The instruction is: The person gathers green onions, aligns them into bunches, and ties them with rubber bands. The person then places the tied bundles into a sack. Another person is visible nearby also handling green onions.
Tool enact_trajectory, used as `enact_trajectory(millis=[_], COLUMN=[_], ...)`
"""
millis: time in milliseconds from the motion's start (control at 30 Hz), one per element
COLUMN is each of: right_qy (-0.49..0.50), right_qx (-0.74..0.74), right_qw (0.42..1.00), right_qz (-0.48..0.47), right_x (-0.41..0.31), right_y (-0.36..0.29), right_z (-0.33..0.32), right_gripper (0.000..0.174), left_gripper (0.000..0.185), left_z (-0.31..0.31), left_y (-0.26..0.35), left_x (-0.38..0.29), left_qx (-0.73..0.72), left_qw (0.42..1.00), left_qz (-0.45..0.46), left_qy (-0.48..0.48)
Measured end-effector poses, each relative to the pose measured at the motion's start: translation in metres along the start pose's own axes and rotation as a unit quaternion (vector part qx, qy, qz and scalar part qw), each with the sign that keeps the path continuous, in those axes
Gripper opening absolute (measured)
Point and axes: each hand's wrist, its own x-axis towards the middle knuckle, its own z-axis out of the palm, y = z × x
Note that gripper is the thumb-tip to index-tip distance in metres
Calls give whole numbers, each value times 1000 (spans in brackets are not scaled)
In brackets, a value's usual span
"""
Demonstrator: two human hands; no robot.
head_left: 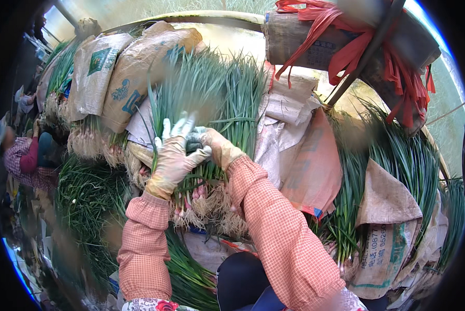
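Note:
A bundle of green garlic plants (207, 83) lies before me, long leaves pointing away and pinkish bulbs with pale stringy roots (213, 202) towards me. My left hand (174, 157), in a whitish stained glove, rests over the leaves with its fingers spread and slightly blurred. Close beside its thumb is my right hand (219, 145), gloved too, with the fingers bent down at the leaves. Whether those fingers grip anything is hidden. To the right, a leaf band (238, 119) crosses a neighbouring bundle (242, 97).
Woven sacks (133, 74) cover more bundles at left. A pinkish sack (314, 163) and further bundles (403, 155) lie at right. Rolled sacks with red plastic strips (333, 42) hang by a pole (366, 54). Loose leaves (88, 194) are piled lower left, near another person (28, 159).

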Motion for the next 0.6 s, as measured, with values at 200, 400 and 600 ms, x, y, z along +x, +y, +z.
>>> enact_trajectory(millis=[200,400,600], right_qy=[248,380,409], right_qx=[-94,-381,-365], right_qw=[916,836,834], right_qz=[-300,-112,-58], right_x=[-80,-48,-20], right_y=[-23,2,7], right_z=[-93,-194,-229], right_gripper=[15,22,20], left_gripper=[100,90,50], left_z=[-7,-11,5], left_y=[52,55,-55], left_x=[9,5,-40], left_qx=[150,124,-29], left_qw=[967,976,968], left_qz=[-37,-22,-88], left_qy=[-203,-175,234])
